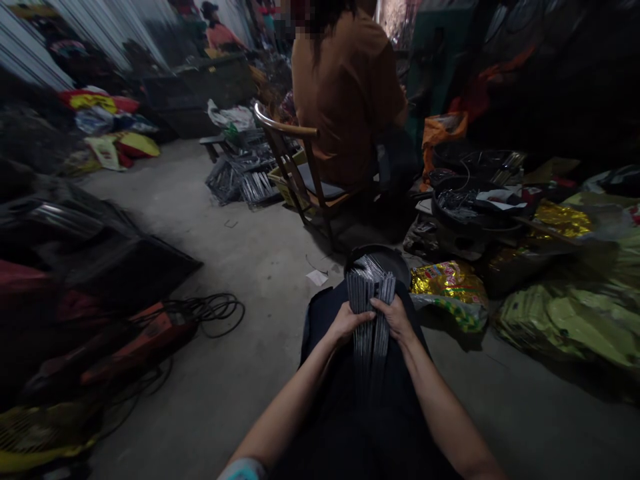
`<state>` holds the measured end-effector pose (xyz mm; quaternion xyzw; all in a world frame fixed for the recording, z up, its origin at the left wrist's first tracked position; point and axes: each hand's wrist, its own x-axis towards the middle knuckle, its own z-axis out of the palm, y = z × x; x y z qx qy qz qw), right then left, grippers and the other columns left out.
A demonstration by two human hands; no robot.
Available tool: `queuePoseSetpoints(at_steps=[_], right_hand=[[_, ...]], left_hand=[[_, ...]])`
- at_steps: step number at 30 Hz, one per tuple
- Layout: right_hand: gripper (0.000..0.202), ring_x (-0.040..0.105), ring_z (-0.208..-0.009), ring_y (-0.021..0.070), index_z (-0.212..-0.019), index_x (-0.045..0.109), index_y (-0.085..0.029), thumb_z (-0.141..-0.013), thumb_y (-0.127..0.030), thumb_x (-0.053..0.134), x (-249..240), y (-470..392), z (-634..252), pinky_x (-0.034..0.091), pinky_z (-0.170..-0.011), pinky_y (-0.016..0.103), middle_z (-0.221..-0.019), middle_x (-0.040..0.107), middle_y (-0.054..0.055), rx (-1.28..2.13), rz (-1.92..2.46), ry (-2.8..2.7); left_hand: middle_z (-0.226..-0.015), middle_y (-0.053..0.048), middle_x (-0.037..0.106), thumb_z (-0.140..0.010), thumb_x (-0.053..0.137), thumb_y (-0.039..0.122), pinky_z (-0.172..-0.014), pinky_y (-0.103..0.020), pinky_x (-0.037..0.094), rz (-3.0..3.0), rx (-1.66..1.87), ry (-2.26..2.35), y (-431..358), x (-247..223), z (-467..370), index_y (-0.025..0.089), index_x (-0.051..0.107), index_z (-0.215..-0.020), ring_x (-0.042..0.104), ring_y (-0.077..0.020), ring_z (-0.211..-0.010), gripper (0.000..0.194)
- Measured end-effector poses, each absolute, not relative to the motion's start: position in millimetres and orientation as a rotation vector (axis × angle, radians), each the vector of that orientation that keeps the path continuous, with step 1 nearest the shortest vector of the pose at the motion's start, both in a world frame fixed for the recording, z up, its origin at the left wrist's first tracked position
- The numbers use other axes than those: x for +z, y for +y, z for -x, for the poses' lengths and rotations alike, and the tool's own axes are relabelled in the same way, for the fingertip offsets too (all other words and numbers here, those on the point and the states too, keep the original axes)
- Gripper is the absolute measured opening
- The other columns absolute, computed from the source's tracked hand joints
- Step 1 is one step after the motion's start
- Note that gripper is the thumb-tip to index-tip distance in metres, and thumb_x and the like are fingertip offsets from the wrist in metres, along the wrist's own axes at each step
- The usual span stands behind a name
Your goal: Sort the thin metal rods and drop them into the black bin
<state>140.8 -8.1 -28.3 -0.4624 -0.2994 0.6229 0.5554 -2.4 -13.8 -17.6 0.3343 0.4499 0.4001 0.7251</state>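
Over the dark cloth [320,327] on my lap, both hands grip bundles of thin grey metal strips that stand lengthwise away from me. My left hand [347,321] is closed round the wider bundle [361,293], its thumb lying across the front. Round a narrower bundle [387,288] on the right, my right hand [393,316] is closed, thumb pointing inward. A narrow gap parts the two bundles. Just beyond them sits a dark round pan [385,257] holding more loose strips [369,267]. The lower ends of the bundles fade into shadow.
Ahead, a person in a brown shirt [345,100] sits on a wooden chair [287,133]. At right are a gold packet [447,283], a dark basin [475,207] and green sacks [565,320]. Black cable [220,313] lies on the floor at left, beside red equipment [145,333].
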Motion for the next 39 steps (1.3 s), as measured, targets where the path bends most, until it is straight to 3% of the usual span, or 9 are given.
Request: queuePoseSetpoints(at_steps=[6,11,18,26,30,39], right_hand=[[0.046,0.068,-0.090,0.0241,-0.103,0.068,-0.019,-0.063,-0.033,0.084,-31.8,-9.5,-142.4,0.051,-0.088,0.038,-0.099,0.073,0.005,1.496,1.051,-0.685],[0.041,0.068,-0.080,0.0215,-0.096,0.069,-0.020,-0.061,-0.034,0.085,-29.4,-10.4,-142.3,0.052,-0.082,0.036,-0.088,0.073,0.002,1.483,1.080,-0.678],[0.048,0.068,-0.084,0.0225,-0.101,0.067,-0.019,-0.058,-0.031,0.086,-31.3,-8.8,-142.1,0.051,-0.085,0.037,-0.094,0.073,0.003,1.487,1.087,-0.683],[0.037,0.062,-0.066,0.0173,-0.092,0.065,-0.020,-0.061,-0.033,0.083,-35.1,-11.3,-144.5,0.050,-0.068,0.029,-0.075,0.069,-0.001,1.477,1.094,-0.672],[0.043,0.065,-0.074,0.0180,-0.101,0.065,-0.020,-0.064,-0.034,0.083,-31.4,-11.5,-143.7,0.052,-0.075,0.031,-0.088,0.071,0.001,1.507,1.029,-0.685],[0.043,0.068,-0.081,0.0210,-0.096,0.067,-0.019,-0.059,-0.031,0.084,-34.7,-8.0,-144.0,0.052,-0.080,0.034,-0.090,0.073,0.002,1.498,1.085,-0.658]], left_hand=[[-0.084,-0.009,0.074,-0.051,0.090,0.028,-0.078,-0.034,0.051,-0.703,0.901,0.975,-14.9,-15.9,2.1,0.009,0.073,-0.090,0.067,-0.0210,-0.074,0.047],[-0.082,-0.007,0.074,-0.051,0.090,0.029,-0.076,-0.033,0.051,-0.768,0.900,0.993,-14.1,-18.4,2.9,0.009,0.073,-0.087,0.066,-0.0198,-0.073,0.044],[-0.084,-0.008,0.074,-0.052,0.089,0.032,-0.077,-0.033,0.050,-0.822,0.895,1.000,-12.8,-18.2,0.6,0.009,0.073,-0.089,0.067,-0.0215,-0.076,0.046],[-0.070,-0.004,0.070,-0.054,0.082,0.026,-0.066,-0.028,0.048,-0.732,0.869,0.981,-15.5,-17.8,5.8,0.010,0.071,-0.081,0.062,-0.0164,-0.062,0.034],[-0.072,-0.005,0.070,-0.053,0.081,0.025,-0.066,-0.028,0.048,-0.781,0.859,0.994,-14.7,-17.6,5.7,0.009,0.071,-0.081,0.062,-0.0170,-0.063,0.033],[-0.077,-0.007,0.072,-0.052,0.086,0.026,-0.071,-0.031,0.050,-0.773,0.866,0.986,-14.9,-15.0,5.5,0.009,0.072,-0.083,0.065,-0.0192,-0.068,0.037]])
